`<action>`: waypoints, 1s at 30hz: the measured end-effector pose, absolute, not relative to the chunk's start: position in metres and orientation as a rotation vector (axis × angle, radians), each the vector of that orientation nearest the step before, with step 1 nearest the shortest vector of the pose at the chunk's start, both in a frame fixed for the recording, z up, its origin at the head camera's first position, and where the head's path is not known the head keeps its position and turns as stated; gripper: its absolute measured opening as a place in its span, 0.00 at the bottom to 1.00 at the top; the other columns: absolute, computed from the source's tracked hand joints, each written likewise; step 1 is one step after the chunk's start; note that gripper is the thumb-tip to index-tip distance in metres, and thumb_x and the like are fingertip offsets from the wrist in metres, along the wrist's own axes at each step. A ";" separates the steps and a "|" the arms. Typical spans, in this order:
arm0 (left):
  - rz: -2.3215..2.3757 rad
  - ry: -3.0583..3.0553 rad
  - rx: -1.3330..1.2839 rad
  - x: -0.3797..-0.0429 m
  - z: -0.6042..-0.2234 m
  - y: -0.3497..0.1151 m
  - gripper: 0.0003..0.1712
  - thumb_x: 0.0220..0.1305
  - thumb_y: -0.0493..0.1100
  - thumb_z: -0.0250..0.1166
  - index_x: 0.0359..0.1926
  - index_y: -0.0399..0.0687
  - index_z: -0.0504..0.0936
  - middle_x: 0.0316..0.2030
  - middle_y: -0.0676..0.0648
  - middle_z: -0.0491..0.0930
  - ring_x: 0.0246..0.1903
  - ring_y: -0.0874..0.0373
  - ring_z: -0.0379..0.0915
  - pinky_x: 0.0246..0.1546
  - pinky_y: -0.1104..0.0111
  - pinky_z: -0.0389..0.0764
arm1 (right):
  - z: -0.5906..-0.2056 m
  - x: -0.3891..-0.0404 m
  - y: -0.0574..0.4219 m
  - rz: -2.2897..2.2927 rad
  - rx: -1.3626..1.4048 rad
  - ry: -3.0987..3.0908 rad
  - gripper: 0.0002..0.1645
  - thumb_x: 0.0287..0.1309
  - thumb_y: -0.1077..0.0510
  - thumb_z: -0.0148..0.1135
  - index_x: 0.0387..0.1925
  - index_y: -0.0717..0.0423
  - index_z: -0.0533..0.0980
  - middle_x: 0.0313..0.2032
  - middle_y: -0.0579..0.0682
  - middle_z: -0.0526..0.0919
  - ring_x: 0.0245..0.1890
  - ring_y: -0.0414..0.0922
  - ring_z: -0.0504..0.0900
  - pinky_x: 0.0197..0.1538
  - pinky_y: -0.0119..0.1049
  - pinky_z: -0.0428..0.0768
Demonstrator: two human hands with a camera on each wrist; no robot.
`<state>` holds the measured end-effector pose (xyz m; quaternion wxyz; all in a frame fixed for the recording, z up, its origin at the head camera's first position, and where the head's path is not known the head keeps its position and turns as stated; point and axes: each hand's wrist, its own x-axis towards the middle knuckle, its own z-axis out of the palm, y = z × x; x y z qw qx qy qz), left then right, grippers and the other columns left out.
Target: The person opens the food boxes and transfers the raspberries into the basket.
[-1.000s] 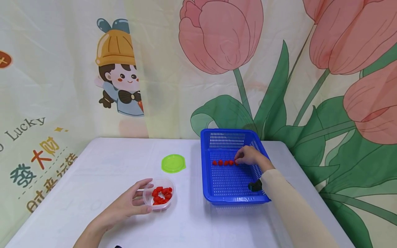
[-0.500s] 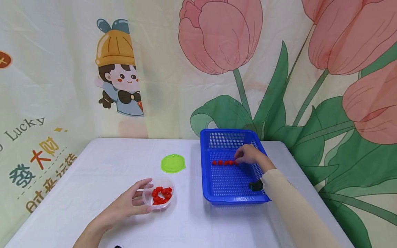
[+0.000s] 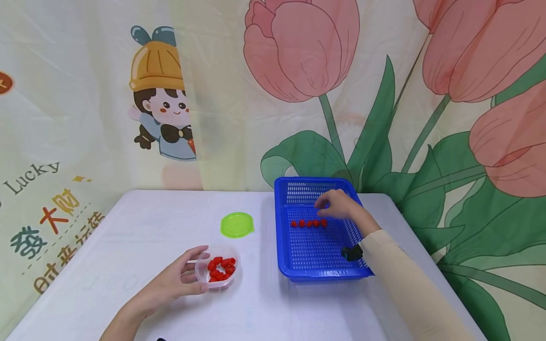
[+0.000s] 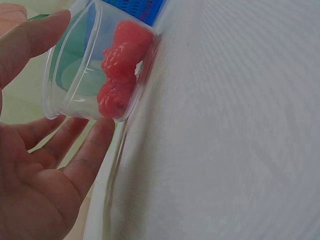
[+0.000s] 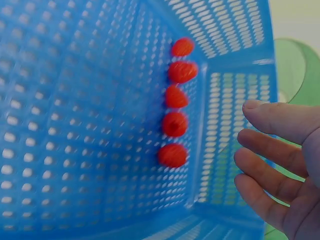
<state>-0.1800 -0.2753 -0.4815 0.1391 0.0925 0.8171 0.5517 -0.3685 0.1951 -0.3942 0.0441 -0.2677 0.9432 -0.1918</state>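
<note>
My left hand (image 3: 177,274) holds a small clear plastic tub (image 3: 222,284) on the white table, thumb on one side and fingers on the other. Red raspberries (image 4: 120,60) lie in the bottom of the tub. To the right stands a blue plastic basket (image 3: 324,274) with perforated walls and floor. Several more raspberries (image 5: 174,124) form a straight row across the basket's floor. Above and just behind that row hovers my right hand (image 3: 337,203), with loosely bent fingers and nothing between them. The right wrist view shows its fingertips apart from the berries.
A bright green lid (image 3: 237,224) lies flat on the table (image 3: 158,227), behind the tub and left of the basket. Behind the table hangs a printed cloth (image 3: 230,94) with tulips and a cartoon figure. A black device (image 3: 351,253) sits at my right wrist.
My right hand has let go of the raspberry at the right end of the row and lifted up and back from it. The left hand and tub stay put.
</note>
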 end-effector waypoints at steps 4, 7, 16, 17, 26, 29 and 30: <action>1.594 2.364 0.267 -0.180 -0.482 -0.275 0.53 0.63 0.47 0.78 0.82 0.56 0.57 0.77 0.37 0.63 0.70 0.37 0.71 0.65 0.53 0.80 | -0.384 -0.362 0.184 -0.618 -0.873 2.893 0.17 0.67 0.58 0.73 0.54 0.59 0.86 0.51 0.54 0.90 0.54 0.54 0.87 0.58 0.51 0.85; 1.590 2.371 0.266 -0.181 -0.482 -0.275 0.53 0.63 0.48 0.78 0.82 0.57 0.57 0.77 0.38 0.63 0.70 0.37 0.71 0.66 0.50 0.78 | -0.375 -0.356 0.174 -0.664 -0.912 2.885 0.19 0.66 0.58 0.73 0.56 0.60 0.85 0.53 0.56 0.89 0.53 0.53 0.88 0.58 0.50 0.85; 1.589 2.378 0.274 -0.181 -0.483 -0.276 0.54 0.63 0.47 0.78 0.82 0.57 0.57 0.77 0.38 0.63 0.69 0.38 0.72 0.67 0.48 0.77 | -0.350 -0.327 0.136 -0.718 -1.067 2.846 0.19 0.65 0.60 0.75 0.57 0.56 0.85 0.50 0.51 0.89 0.43 0.46 0.88 0.50 0.40 0.87; 1.590 2.377 0.273 -0.181 -0.482 -0.276 0.54 0.63 0.47 0.78 0.82 0.57 0.57 0.77 0.39 0.63 0.69 0.38 0.72 0.67 0.47 0.77 | -0.348 -0.324 0.131 -0.720 -1.083 2.835 0.20 0.65 0.59 0.75 0.57 0.57 0.85 0.50 0.51 0.89 0.42 0.45 0.88 0.49 0.38 0.87; 1.591 2.370 0.258 -0.181 -0.483 -0.276 0.54 0.62 0.48 0.79 0.82 0.58 0.57 0.77 0.39 0.63 0.69 0.38 0.72 0.67 0.48 0.78 | -0.342 -0.298 0.090 -0.719 -1.237 2.738 0.20 0.65 0.59 0.75 0.57 0.54 0.85 0.52 0.50 0.89 0.37 0.40 0.86 0.42 0.30 0.84; 1.592 2.370 0.257 -0.182 -0.484 -0.276 0.54 0.62 0.48 0.79 0.82 0.58 0.57 0.77 0.39 0.63 0.69 0.38 0.71 0.67 0.48 0.77 | -0.344 -0.291 0.078 -0.723 -1.266 2.723 0.20 0.64 0.59 0.75 0.57 0.54 0.85 0.51 0.49 0.89 0.39 0.41 0.86 0.45 0.30 0.83; 1.593 2.371 0.257 -0.182 -0.484 -0.276 0.54 0.62 0.48 0.79 0.82 0.57 0.57 0.77 0.39 0.63 0.69 0.38 0.71 0.67 0.48 0.77 | -0.346 -0.290 0.074 -0.729 -1.269 2.715 0.20 0.64 0.59 0.75 0.57 0.54 0.85 0.51 0.49 0.89 0.40 0.41 0.86 0.45 0.30 0.83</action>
